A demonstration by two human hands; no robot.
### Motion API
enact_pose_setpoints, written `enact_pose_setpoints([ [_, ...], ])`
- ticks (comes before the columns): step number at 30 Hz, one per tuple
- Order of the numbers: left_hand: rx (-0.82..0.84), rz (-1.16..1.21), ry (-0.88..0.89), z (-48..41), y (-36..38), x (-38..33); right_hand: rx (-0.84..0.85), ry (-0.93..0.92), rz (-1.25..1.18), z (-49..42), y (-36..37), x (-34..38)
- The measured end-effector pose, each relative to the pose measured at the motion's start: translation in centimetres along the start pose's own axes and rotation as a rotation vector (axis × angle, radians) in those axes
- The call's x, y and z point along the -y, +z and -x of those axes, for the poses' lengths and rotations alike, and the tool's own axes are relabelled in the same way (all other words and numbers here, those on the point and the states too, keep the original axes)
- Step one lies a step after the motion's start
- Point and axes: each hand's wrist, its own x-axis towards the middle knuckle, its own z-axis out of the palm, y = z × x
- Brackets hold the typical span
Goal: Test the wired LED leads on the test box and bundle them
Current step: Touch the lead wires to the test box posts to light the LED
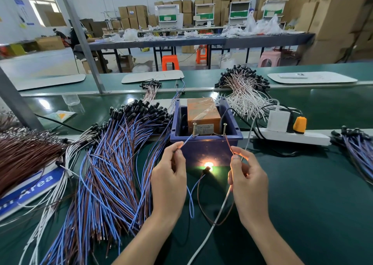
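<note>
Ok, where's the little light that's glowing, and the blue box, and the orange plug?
glowing light (208, 166): head view, on its bright bulb.
blue box (201, 150): head view, on its bare front wall.
orange plug (300, 124): head view, on the middle of its orange body.

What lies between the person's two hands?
A lit LED on its blue wire and brown wire, before the test box, in the head view.

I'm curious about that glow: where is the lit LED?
Head view, centre: the lit LED glows between the left hand and right hand, before the blue test box.
</note>
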Motion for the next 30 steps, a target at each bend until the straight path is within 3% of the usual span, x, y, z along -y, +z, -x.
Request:
enact_pose_setpoints([
  [18,-0.008,0.027,0.007,-0.1,-0.1,0.1,-0.014,0.01,-0.012,-0.1,-0.1,-0.4],
  [26,-0.088,0.103,0.015,-0.3,-0.5,-1.0,-0.155,-0.015,-0.116,-0.2,-0.7,0.3],
  [30,-0.044,0.163,0.049,-0.1,-0.6,-1.9,-0.14,-0.051,-0.111,0.2,-0.6,0.9],
])
